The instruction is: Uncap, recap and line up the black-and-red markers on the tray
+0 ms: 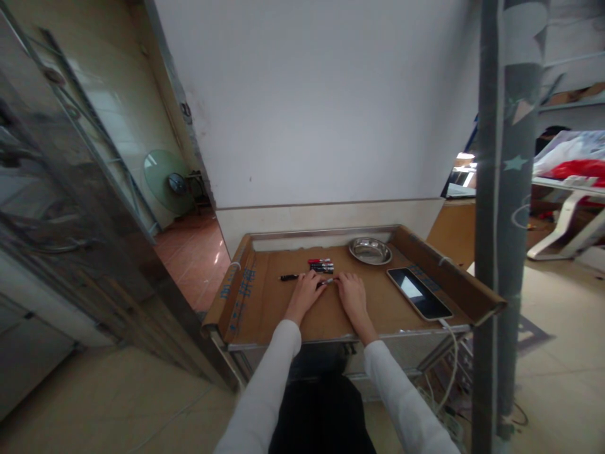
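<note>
My left hand [306, 292] is closed over the dark end of a small pen [328, 281] on the cardboard-lined tray table. The fingers of my right hand [351, 292] are bent around the pen's other end, so both hands meet on it. Just beyond them lie several capped pens side by side, a red pen [319, 260] farthest back and black pens [322, 268] in front of it. A separate black pen part [288, 277] lies to the left of my left hand. My fingertips partly cover the held pen.
A round metal dish [370, 251] stands at the back right. A phone [418, 294] with a white cable [454, 359] lies at the right. Raised cardboard edges [439, 268] border the tray table, a white wall panel [321, 107] stands behind it, and a grey post [501, 221] rises at the right.
</note>
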Available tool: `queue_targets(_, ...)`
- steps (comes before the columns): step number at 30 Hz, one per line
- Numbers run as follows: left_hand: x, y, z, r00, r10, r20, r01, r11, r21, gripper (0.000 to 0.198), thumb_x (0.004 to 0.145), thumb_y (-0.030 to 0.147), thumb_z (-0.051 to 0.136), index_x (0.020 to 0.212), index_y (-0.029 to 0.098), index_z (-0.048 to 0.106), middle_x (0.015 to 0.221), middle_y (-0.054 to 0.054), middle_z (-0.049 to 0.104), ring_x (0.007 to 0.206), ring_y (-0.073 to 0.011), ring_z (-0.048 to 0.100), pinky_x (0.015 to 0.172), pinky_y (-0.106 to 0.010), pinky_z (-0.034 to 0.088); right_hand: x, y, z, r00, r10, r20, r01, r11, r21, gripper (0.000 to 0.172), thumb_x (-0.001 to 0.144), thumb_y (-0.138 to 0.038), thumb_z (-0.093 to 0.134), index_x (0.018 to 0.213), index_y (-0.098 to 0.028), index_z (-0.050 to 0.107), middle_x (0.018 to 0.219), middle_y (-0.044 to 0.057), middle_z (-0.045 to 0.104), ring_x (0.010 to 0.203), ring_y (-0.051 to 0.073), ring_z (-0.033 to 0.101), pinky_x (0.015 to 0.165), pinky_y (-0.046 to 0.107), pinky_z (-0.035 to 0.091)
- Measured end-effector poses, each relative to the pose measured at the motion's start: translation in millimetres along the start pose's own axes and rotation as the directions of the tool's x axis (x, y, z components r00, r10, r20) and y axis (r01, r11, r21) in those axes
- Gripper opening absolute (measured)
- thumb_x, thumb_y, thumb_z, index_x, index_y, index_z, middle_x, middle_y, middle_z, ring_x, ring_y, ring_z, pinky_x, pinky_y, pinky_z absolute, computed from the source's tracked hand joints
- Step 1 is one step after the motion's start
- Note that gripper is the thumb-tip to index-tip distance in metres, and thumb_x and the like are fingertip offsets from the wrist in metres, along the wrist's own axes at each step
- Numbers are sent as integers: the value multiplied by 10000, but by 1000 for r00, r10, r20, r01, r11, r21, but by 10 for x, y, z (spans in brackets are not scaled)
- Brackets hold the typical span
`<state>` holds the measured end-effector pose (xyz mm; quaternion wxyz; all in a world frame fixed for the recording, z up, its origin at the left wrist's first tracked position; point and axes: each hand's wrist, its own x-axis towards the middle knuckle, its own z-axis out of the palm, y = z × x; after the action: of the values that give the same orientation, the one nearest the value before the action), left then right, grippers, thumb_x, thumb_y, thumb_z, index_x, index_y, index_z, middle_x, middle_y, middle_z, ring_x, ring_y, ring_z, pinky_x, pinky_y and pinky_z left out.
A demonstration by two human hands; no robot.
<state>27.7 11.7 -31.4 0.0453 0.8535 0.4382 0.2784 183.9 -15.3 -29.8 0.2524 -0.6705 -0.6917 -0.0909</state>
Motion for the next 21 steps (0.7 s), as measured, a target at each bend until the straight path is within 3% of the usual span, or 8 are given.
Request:
queue_targets(5, 11, -14, -3, 996, -36, -77, 30, 996, -86, 172, 891, 236, 472, 1032, 202, 564, 1047, -40, 551, 995, -175, 538, 895, -328, 402, 6, -32, 26, 987, -159, 6, 151, 946, 287, 318, 886, -198, 370, 1162, -182, 527, 1059, 96, 639, 949, 200, 579, 837, 318, 413)
queue_targets(9, -40, -5, -21, 976, -169, -139, 173, 985, 11, 172, 891, 226, 466, 1025, 200, 571, 1013, -50, 555, 941, -188, 540, 851, -337, 416, 11, -48, 59, 969, -245, -37, 236, 868, 436, 461, 865, -181, 359, 1326, -174, 357, 1254, 91, 554, 1119, 174, 527, 940, 322, 407)
queue_targets(15, -203, 47, -36, 875, -386, -293, 449, 873, 192, 178, 890, 218, 446, 984, 182, 592, 988, -102, 561, 956, -257, 493, 819, -415, 407, 60, 23, 158, 991, -120, -56, 131, 956, 264, 390, 856, -135, 336, 1220, -106, 473, 1137, 122, 603, 1022, 204, 539, 924, 337, 402)
queue_targets(21, -169, 21, -21, 848, -406, -340, 487, 851, 198, 207, 886, 156, 413, 1039, 161, 552, 1070, -125, 539, 954, -247, 500, 814, -400, 424, 64, 35, 179, 996, -85, -24, 87, 993, 78, 352, 850, -133, 382, 1164, -135, 542, 1130, 125, 578, 1025, 218, 497, 897, 327, 371)
